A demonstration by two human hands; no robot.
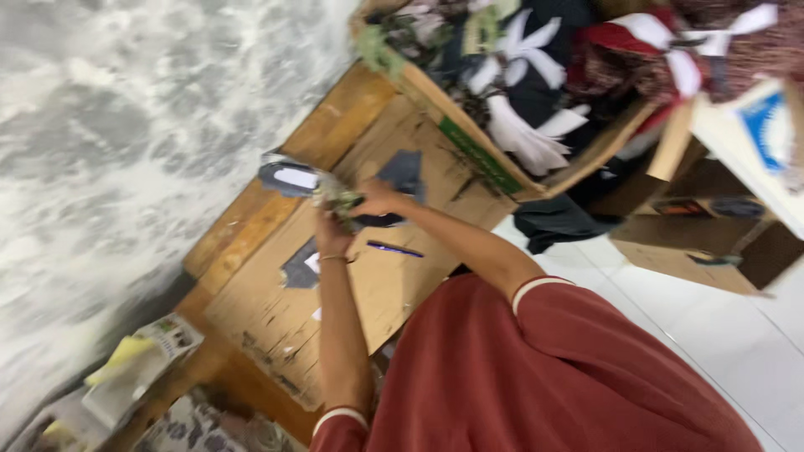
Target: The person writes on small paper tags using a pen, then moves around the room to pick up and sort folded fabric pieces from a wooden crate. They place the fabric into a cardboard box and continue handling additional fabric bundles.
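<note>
Motion-blurred fabric scrap (339,201) between both hands; box of cloth (544,75) cut off at top edge.

Both hands (356,213) on patterned cloth (339,199)

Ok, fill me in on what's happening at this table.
A person in a red shirt works over a sheet of brown cardboard laid on a wooden table. The left hand and right hand meet on a small greenish patterned piece; the blur hides what it is. Dark fabric cutouts and a purple pen lie on the cardboard. A cardboard box heaped with cloth sits at the table's far end.
</note>
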